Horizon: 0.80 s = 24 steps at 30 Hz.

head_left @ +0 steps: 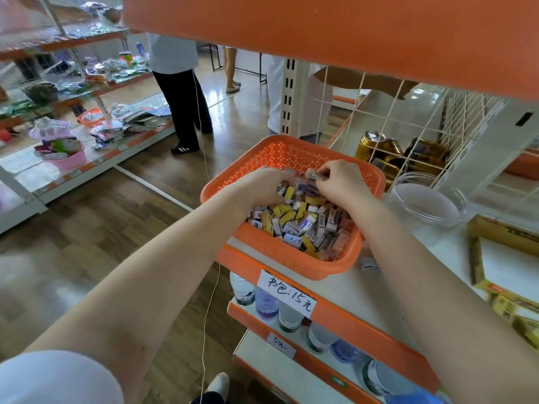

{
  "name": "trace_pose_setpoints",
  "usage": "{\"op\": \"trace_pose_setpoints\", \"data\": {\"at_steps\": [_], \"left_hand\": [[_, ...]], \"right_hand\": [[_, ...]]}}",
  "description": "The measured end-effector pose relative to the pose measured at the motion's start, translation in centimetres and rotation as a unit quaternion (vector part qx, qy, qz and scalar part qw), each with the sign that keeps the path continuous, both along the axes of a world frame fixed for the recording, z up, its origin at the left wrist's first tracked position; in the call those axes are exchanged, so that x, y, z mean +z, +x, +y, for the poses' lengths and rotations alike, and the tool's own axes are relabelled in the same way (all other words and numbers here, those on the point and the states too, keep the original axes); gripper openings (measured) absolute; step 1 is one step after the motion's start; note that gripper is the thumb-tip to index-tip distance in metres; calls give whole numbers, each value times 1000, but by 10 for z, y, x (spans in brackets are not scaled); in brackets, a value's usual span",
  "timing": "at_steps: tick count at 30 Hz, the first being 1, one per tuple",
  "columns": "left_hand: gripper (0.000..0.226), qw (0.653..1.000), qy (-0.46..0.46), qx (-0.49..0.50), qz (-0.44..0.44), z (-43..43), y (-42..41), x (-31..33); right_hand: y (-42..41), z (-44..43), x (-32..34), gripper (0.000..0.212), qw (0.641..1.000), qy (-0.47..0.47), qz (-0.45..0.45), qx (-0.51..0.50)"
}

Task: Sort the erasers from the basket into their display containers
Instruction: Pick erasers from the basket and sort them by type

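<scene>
Now both hands are down in the orange basket [277, 253]. The right hand [339, 182] pinches one small eraser [312, 174] at its fingertips, just above the heaped erasers [294, 223]. Beside it, the left hand [262, 186] curls into the pile (holding what, I cannot tell). They look like light, stiff little blocks in slick paper sleeves, so likely easy to fumble.

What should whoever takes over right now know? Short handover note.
Hands: the left hand is in the basket, fingers curled into the erasers; grip unclear. The right hand pinches one small eraser above the pile.
Things: the clear jar and the yellow box stand right of the basket on the shelf; no erasers visible in either. A loose eraser lies beside the basket.
Done: nothing visibly sorted.
Left: nearly the whole basket.
</scene>
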<state>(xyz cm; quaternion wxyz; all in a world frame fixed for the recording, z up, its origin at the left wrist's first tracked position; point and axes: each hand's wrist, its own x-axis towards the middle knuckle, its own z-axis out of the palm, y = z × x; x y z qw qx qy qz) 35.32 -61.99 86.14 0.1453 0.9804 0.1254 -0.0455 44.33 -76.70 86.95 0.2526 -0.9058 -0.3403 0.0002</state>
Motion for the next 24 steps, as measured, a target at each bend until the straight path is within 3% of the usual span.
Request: {"op": "trace_pose_setpoints", "data": {"at_steps": [5,10,16,24], "left_hand": [[52,999,21,18,-21,-1,2,-2],[35,996,84,2,-15,6,-5,4],[57,992,129,-13,2,8,-7,3],[41,982,188,-1,-27,6,-8,3]], "right_hand": [[-2,-1,1,23,1000,7,12,6],[-4,-1,2,23,1000,4,16,10],[-6,-3,4,24,1000,11,21,16],[-7,-4,4,26,999,10,29,20]]}}
